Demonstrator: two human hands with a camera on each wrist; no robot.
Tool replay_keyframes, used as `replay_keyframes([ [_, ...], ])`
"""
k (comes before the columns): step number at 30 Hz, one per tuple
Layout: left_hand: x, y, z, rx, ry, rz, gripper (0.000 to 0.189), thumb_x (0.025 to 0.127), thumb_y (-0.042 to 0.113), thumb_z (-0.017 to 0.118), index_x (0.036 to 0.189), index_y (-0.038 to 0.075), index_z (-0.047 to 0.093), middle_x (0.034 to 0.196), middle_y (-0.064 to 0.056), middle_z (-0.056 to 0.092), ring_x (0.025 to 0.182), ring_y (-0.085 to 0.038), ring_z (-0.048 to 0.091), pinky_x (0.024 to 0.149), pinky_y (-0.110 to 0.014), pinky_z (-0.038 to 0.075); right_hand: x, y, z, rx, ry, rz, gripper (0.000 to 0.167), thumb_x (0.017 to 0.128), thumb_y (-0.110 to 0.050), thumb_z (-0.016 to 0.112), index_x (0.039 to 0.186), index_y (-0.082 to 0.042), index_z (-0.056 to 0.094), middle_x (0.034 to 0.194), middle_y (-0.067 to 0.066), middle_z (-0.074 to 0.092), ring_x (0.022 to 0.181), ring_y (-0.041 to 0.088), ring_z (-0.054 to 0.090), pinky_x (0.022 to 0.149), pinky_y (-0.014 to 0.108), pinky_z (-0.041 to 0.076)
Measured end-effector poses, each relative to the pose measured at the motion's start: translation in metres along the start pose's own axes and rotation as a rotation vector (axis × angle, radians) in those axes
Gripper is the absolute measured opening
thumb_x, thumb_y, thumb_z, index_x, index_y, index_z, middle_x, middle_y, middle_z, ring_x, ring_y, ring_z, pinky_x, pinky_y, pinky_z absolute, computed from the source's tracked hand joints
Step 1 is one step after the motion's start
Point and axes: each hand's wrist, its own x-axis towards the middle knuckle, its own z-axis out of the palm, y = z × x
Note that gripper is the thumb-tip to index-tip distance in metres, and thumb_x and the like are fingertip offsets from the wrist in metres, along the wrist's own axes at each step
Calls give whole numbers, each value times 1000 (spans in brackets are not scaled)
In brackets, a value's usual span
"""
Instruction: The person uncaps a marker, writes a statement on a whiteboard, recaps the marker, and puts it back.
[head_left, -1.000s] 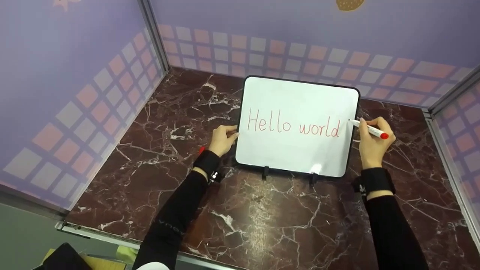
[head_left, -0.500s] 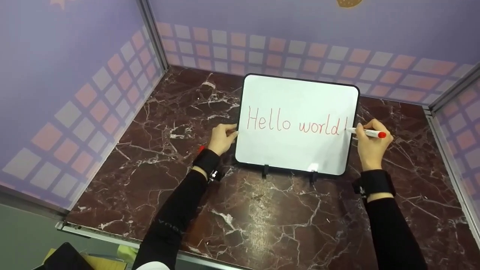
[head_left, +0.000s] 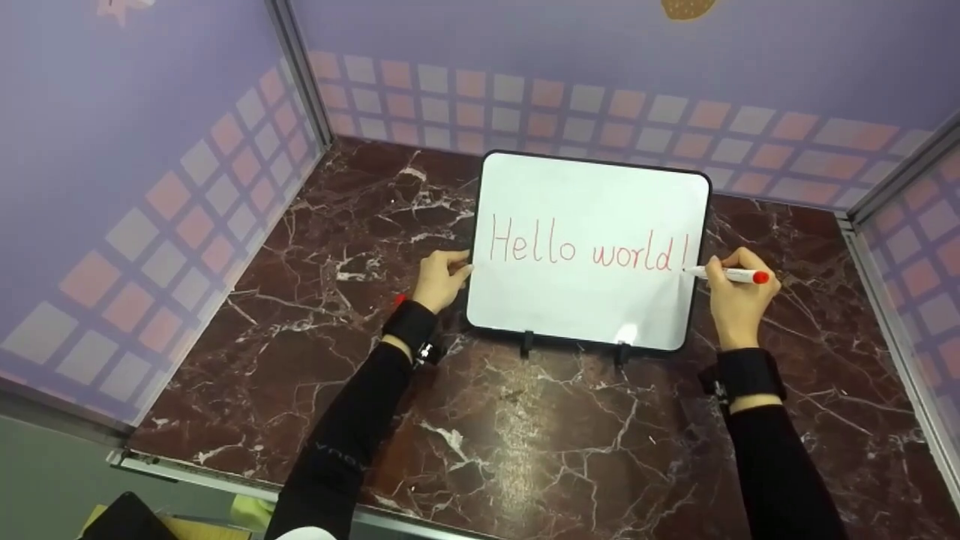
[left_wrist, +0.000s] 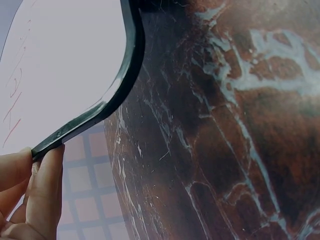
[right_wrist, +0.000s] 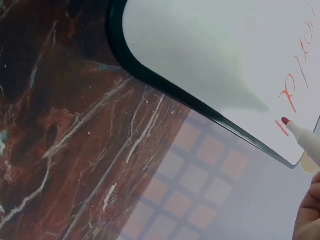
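Note:
A black-framed whiteboard [head_left: 570,307] leans upright on a stand with small black feet [head_left: 527,343]. "Hello world!" is written across it in thin red strokes. My left hand [head_left: 440,281] pinches the board's left edge, thumb in front and fingers behind, as the left wrist view shows at the black frame [left_wrist: 95,116]. At the right edge my right hand [head_left: 741,311] grips a white marker [head_left: 731,275] with a red end, like a pen. Its red tip [right_wrist: 285,120] is right by the exclamation mark's stroke in the right wrist view.
Dark red marbled tabletop [head_left: 525,435] lies under everything. A small red object [head_left: 400,299] shows beside my left wrist, partly hidden by the black wristband [head_left: 410,322]. Purple panels [head_left: 600,45] with pink and grey squares enclose the back and sides.
My right hand has lowered the marker tip along the board's right side. A red exclamation mark has appeared after "world". My left hand has kept its hold on the edge.

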Motion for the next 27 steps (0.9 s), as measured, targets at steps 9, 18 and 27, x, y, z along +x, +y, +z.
replay_keyframes([
  [9,-1,1,-1,-25,3,-6,32,93,2,65,124,-6,65,101,-23,74,77,-40,72,65,-29,61,-5,-17,-2,19,30,-9,22,82,7,64,66,15,51,56,-21,50,49,-6,45,49,11,36],
  [18,-1,1,-28,171,-13,54,41,94,13,67,130,-4,61,114,-22,71,104,-35,70,95,-41,56,5,-6,-10,465,122,113,29,85,9,65,61,1,51,57,-2,59,45,7,53,47,17,43],
  [27,-15,-24,-80,657,-45,-143,46,78,34,84,89,-8,67,102,-28,69,98,-45,66,87,-52,56,-3,-19,-21,819,147,231,30,86,13,65,64,2,47,65,13,64,49,18,54,48,23,46],
])
